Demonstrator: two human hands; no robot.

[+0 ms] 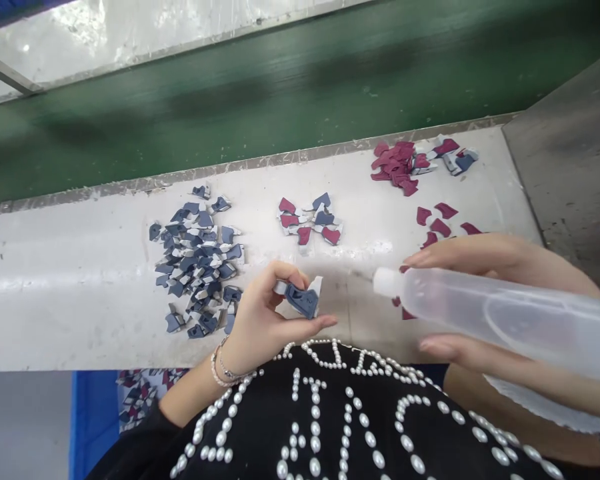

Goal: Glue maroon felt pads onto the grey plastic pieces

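Pinched between the thumb and fingers of my left hand point(265, 313) is a small blue-and-white plastic part point(303, 300), its blue recessed face turned up. My right hand point(505, 260) wraps around a translucent squeeze bottle point(480, 307), lying nearly level. The bottle's white cap point(387, 283) and thin nozzle point left toward the part, a short gap apart. Left of my left hand lies a heap of blue-and-white parts point(195, 260). Beyond it sits a small group of white parts with maroon or blue faces point(310, 220). Loose maroon pieces point(440, 228) lie behind the bottle, which partly hides some.
A green conveyor belt point(280, 100) runs along the far side of the white table point(80, 267). At the back right is a pile of maroon pieces point(395, 167). A grey metal panel point(575, 147) bounds the right. A blue bin point(95, 413) with parts stands below the front edge.
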